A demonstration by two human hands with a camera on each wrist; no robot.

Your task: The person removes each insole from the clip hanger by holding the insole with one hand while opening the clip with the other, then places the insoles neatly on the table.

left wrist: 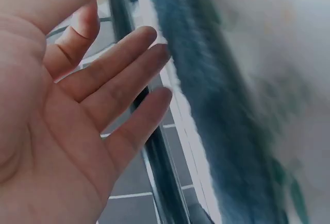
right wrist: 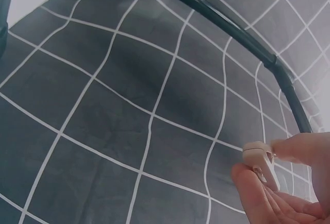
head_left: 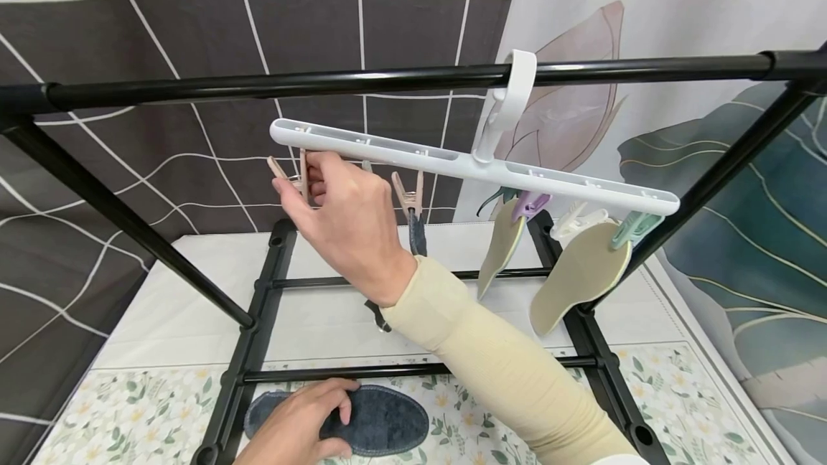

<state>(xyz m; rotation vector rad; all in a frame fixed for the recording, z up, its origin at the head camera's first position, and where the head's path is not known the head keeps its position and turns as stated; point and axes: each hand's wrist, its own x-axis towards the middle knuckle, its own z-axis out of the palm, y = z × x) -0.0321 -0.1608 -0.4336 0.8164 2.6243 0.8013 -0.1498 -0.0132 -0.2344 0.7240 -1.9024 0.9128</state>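
A white clip hanger [head_left: 400, 153] hangs by its hook from the black top bar. At its left end my right hand [head_left: 362, 217] pinches a beige clothespin [right wrist: 260, 163] between thumb and fingers. Below, my left hand [head_left: 300, 418] lies over a dark blue insole [head_left: 388, 418] on the floral surface, covering its middle. In the left wrist view the left fingers [left wrist: 126, 77] are extended beside the insole's edge; whether they touch it I cannot tell. Another beige clothespin [head_left: 408, 196] holds a dark insole [head_left: 417, 234], partly hidden behind my right hand.
Two cream insoles [head_left: 581, 275] hang from the hanger's right half, near purple [head_left: 531, 204], white [head_left: 575, 221] and teal [head_left: 636, 227] clips. A black rack [head_left: 310, 83] frames the work, with lower crossbars [head_left: 349, 373]. Behind hangs a dark grid-patterned cloth [head_left: 194, 41].
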